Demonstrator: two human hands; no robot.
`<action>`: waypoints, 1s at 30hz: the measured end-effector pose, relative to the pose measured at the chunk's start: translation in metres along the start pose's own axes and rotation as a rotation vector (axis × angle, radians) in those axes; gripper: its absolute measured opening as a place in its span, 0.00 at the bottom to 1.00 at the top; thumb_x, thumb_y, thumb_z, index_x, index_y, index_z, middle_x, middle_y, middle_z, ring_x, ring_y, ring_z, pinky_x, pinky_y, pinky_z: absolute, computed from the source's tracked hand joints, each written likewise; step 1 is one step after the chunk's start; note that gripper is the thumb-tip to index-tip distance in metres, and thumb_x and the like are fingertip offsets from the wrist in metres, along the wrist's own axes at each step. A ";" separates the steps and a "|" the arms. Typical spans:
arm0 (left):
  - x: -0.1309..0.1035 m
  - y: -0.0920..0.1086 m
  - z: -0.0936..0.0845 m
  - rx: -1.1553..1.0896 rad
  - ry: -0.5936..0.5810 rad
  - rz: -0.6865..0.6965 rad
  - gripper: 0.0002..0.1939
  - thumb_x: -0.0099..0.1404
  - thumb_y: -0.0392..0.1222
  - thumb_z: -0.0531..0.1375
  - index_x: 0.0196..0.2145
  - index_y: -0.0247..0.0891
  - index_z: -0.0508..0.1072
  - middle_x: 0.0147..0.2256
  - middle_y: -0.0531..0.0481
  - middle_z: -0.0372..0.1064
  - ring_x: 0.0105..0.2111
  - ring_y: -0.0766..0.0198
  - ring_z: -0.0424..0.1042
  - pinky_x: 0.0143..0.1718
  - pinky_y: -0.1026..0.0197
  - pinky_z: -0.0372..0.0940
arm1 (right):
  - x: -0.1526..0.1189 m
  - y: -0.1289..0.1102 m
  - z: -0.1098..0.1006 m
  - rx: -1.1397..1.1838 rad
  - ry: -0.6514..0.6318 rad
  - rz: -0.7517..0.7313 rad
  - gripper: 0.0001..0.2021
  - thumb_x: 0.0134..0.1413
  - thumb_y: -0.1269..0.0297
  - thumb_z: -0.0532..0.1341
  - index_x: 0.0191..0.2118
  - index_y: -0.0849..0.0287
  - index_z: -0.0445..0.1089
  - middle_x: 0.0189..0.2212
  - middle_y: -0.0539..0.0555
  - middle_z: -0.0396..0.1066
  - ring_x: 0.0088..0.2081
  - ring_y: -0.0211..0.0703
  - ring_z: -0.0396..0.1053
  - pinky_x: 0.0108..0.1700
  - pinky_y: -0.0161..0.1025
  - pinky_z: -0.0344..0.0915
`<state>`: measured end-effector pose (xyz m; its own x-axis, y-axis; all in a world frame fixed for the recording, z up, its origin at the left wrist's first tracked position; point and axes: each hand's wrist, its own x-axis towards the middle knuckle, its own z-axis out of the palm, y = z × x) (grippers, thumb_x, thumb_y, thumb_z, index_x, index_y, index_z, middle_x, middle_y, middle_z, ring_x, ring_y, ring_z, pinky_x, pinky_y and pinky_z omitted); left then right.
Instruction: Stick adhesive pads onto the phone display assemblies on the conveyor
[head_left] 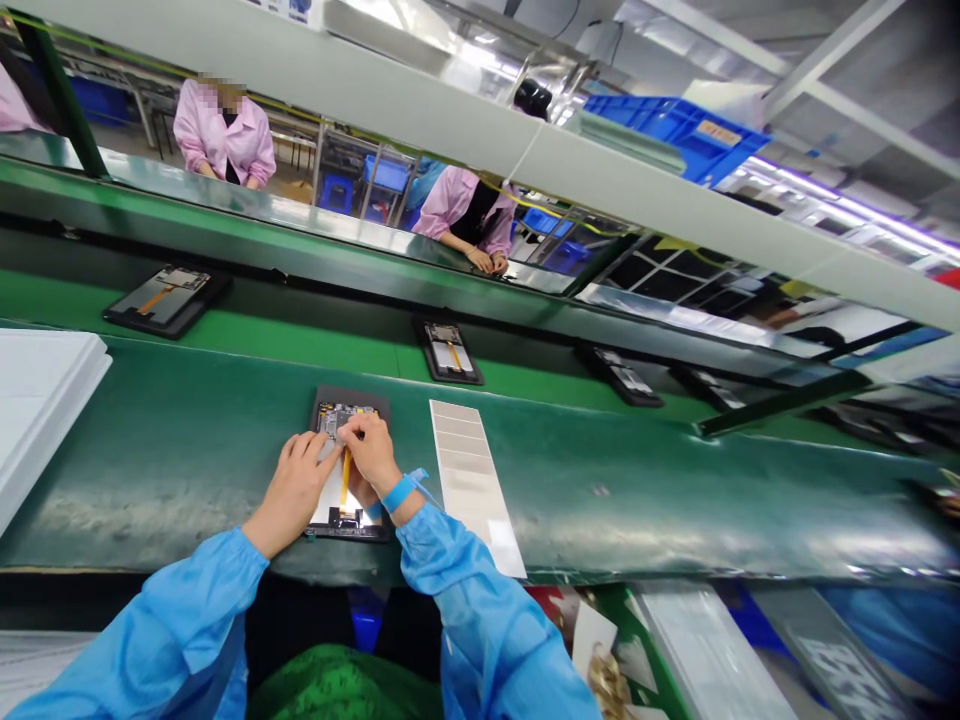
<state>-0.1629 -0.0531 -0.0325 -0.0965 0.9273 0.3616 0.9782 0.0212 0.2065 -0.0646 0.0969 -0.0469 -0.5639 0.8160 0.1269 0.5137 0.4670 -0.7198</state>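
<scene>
An opened tablet [327,506] lies face down on the green bench in front of me, its inside showing. Its circuit board [330,415] sits at the far end, and an orange flat ribbon cable [345,485] runs from there toward the near end. My left hand [294,490] rests along the tablet's left side, fingers stretched over the casing and board edge. At the board's lower edge my right hand [371,455] is pinched together near the top of the ribbon cable. Whatever sits between those fingertips is too small to make out. A blue band circles the right wrist.
Right of the tablet lies a sheet of pale rectangular labels [469,470]. White stacked sheets [45,400] stand at the left. On the belt [300,340] beyond are several opened tablets, one of them centre [450,352]. People in pink [225,135] work across the line.
</scene>
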 end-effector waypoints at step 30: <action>0.019 0.014 -0.002 0.062 -0.090 0.001 0.19 0.70 0.31 0.47 0.56 0.29 0.66 0.48 0.35 0.67 0.48 0.50 0.64 0.46 0.49 0.64 | -0.117 -0.013 -0.063 0.146 -0.028 -0.189 0.12 0.64 0.64 0.55 0.50 0.53 0.71 0.58 0.60 0.63 0.56 0.51 0.68 0.54 0.47 0.72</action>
<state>-0.1517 -0.0364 -0.0208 -0.0818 0.9570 0.2783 0.9880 0.0411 0.1491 0.0356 0.0164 -0.0093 -0.6597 0.7082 0.2516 0.2997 0.5549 -0.7761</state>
